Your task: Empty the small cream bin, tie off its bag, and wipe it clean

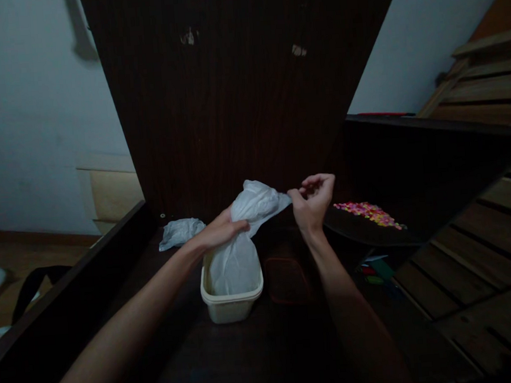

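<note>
A white plastic bag [238,258] stands in a cream rectangular tub [231,302] on a dark wooden surface. My left hand [217,233] is wrapped round the bag's neck, squeezing it. My right hand [313,201] pinches the bag's top edge and holds it out to the right, fingers curled. The upper part of the bag bulges between the two hands.
A second crumpled white bag [181,231] lies behind the tub on the left. A dark lid [289,280] lies right of the tub. Small pink and yellow pieces [370,213] are heaped on a dark tray at right. A tall dark panel [239,92] rises behind.
</note>
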Available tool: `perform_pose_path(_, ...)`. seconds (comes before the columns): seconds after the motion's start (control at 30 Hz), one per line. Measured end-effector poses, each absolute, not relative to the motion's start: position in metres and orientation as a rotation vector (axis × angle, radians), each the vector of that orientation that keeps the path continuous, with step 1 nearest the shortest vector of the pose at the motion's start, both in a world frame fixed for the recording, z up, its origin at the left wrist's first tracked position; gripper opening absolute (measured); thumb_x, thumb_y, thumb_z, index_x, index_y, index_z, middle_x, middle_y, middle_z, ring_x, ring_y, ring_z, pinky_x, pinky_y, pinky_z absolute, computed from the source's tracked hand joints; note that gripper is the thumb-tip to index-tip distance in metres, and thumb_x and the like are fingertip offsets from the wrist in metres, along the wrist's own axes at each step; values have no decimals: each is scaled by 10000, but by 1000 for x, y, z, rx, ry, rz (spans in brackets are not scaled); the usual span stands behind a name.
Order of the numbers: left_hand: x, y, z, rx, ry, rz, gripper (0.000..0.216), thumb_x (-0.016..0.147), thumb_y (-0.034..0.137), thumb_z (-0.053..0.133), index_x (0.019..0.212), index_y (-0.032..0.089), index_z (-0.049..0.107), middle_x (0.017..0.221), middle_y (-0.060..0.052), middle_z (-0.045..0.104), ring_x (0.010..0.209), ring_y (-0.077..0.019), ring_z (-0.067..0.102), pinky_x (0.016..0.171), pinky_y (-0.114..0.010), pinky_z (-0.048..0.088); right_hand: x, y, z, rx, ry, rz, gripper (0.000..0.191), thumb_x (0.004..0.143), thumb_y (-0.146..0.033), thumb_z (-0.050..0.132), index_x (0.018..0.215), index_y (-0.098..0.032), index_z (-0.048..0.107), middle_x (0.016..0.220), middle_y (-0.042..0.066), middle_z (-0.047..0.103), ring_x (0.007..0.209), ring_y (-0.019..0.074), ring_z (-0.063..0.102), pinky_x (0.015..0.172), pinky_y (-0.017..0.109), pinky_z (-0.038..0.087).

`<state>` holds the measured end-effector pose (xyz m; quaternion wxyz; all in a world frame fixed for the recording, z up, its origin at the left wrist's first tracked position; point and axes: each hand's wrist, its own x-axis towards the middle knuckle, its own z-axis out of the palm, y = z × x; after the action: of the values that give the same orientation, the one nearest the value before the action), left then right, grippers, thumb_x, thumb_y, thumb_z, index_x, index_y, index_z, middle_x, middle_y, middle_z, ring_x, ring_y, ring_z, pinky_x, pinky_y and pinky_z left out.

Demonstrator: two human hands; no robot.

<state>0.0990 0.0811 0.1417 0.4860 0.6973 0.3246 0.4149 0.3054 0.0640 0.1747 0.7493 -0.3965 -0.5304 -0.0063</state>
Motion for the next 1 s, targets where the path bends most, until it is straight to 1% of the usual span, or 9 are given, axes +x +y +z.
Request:
perform_pose_path(0.07, 101, 84, 142, 1716, 795, 969, 256, 645, 212, 616, 896, 193, 661, 723, -16, 674, 658, -204, 621, 584, -308, 514, 303, 48, 180, -726, -1628, -60, 552, 652, -120, 624, 1189, -231, 556, 1230, 90, 594, 1153, 268, 582, 988, 447, 489)
perform_pose_path(0.13, 103, 84, 143, 1751, 779, 916, 184, 661, 224, 599, 829, 182, 660, 720, -28, 669, 680, -214, 627, 619, -331, 522, 297, 36, 184, -682, -2132, -87, 781, 637, -31, 581, 1380, -254, 499, 1480, 96, 486, 1421, 304, 396, 1149, 518, 360)
perform_pose_path(0.23, 107, 82, 146, 1812, 714, 916, 225, 693, 235, 602, 892, 173, 688, 864, -64, 710, 856, -257, 665, 770, -389, 546, 288, 34, 181, -766, -2508, -149, 970, 643, 64, 521, 1535, -287, 369, 1635, 56, 331, 1544, 294, 179, 1231, 571, 197)
perform_pose_path(0.43, 112, 63, 152, 1844, 739, 1004, 312, 733, 269, 664, 1022, 154, 649, 1018, -92, 705, 947, -279, 666, 852, -430, 554, 286, 52, 171, -1082, -2486, -194, 790, 768, -14, 571, 1503, -277, 447, 1398, 94, 610, 1277, 303, 541, 1106, 542, 383)
perform_pose_path(0.6, 111, 48, 153, 1995, 744, 1107, 738, 649, 361, 836, 1274, 153, 502, 1278, -149, 612, 1186, -327, 587, 1030, -483, 481, 286, 51, 188, -1212, -2450, -289, 675, 769, -38, 579, 1412, -241, 550, 1200, 99, 691, 1104, 279, 602, 975, 416, 451)
perform_pose_path(0.7, 109, 45, 151, 2113, 927, 1177, 799, 581, 291, 855, 1268, 142, 476, 1279, -160, 585, 1187, -336, 575, 1032, -485, 469, 283, 46, 205, -1355, -2506, -309, 516, 793, -34, 527, 1264, -206, 651, 1052, 103, 703, 947, 241, 632, 814, 331, 453)
perform_pose_path(0.83, 103, 48, 148, 2160, 1052, 1044, 592, 655, 200, 715, 1216, 140, 537, 1081, -84, 669, 981, -283, 650, 900, -424, 522, 280, 39, 220, -1503, -2521, -355, 330, 816, -48, 500, 1024, -168, 725, 962, 116, 708, 867, 225, 638, 741, 304, 403)
perform_pose_path(0.93, 99, 53, 146, 2112, 909, 852, 203, 739, 202, 585, 919, 152, 665, 887, -45, 710, 873, -253, 678, 835, -371, 530, 282, 39, 222, -1478, -2506, -307, 300, 781, -16, 497, 920, -154, 724, 905, 112, 728, 830, 211, 646, 706, 290, 379)
perform_pose_path(1.0, 97, 56, 145, 1998, 789, 775, 148, 775, 200, 520, 779, 158, 661, 813, -42, 721, 828, -226, 688, 811, -338, 529, 287, 42, 219, -1439, -2498, -209, 310, 754, 6, 494, 894, -154, 719, 862, 98, 737, 804, 200, 655, 674, 278, 367)
